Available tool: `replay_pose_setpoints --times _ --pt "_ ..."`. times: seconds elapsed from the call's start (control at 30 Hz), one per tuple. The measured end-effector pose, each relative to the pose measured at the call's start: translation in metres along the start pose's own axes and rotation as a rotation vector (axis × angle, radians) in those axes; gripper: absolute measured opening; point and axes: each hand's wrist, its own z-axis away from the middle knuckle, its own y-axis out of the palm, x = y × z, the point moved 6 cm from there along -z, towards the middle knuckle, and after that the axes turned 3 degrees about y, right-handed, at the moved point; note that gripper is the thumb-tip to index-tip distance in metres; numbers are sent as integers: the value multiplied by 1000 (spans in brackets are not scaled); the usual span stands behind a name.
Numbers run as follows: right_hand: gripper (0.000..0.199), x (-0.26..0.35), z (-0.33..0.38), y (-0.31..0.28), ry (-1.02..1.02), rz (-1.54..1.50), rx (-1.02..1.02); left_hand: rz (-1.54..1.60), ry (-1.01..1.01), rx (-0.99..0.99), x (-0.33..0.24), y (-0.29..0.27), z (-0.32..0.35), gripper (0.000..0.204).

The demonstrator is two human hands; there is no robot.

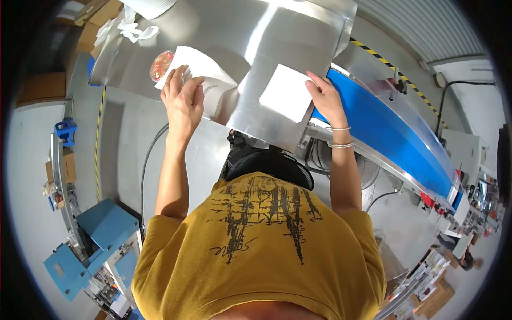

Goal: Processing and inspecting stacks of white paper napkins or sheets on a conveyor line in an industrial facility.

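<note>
On the left of the steel tabletop (218, 32), my left hand (183, 98) rests over a white paper sheet (200, 61), its fingers bent and spread apart. A round thing with a red and green pattern (161, 65) shows at the sheet's left side, partly covered. Below the sheet, a whitish piece with faint print (214, 96) hangs toward the table's near edge. To the right, a white square (287, 93), flat like a card or a stack of sheets, lies on the metal. My right hand (326, 98) is at its upper right corner, fingers stretched out and apart.
A blue conveyor belt (389, 133) runs from the table's right side toward the lower right. White plastic scraps (137, 32) lie at the far left, beside a white container (149, 6). A black mesh chair (266, 165) is in front of me, under the table edge.
</note>
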Motion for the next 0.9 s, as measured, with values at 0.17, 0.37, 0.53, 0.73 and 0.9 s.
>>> replay_pose_setpoints --times 0.17,0.37,0.53,0.73,0.9 --pt "39 -10 5 6 183 -79 20 0 5 -6 3 1 1 22" --pt "40 -13 14 15 476 -596 199 3 25 -43 6 -3 1 21" --pt "46 0 4 18 408 -573 -15 35 29 -53 4 2 -1 21" --pt "49 62 12 11 -97 368 -334 48 -56 -83 6 0 4 40" --pt "54 129 2 65 -269 -126 122 31 28 -54 6 3 7 41"
